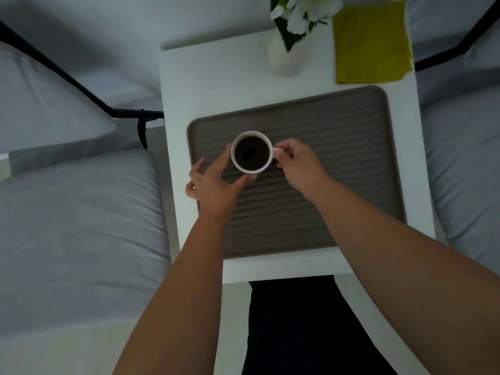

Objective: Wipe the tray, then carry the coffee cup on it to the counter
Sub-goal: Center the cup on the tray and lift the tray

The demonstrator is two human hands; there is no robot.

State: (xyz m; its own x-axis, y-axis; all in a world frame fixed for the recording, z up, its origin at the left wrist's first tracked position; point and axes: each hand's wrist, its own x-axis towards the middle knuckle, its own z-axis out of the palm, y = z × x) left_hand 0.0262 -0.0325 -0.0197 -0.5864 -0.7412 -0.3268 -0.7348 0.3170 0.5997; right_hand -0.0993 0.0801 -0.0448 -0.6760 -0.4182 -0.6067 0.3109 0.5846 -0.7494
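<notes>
A white coffee cup (251, 152) full of dark coffee is over the left part of a grey-brown ribbed tray (338, 136); whether it rests on the tray or is lifted I cannot tell. My right hand (300, 166) pinches the cup's handle on its right side. My left hand (216, 182) cups the cup's lower left wall, thumb and fingers touching it. The tray lies on a narrow white table (176, 85). A folded yellow-green cloth (372, 41) lies on the table behind the tray at the right.
A white vase with white flowers and green leaves (288, 54) stands behind the tray, left of the cloth. Grey cushioned seats with black metal frames (81, 85) flank the table on both sides. My dark trousers (292, 320) show below the table's near edge.
</notes>
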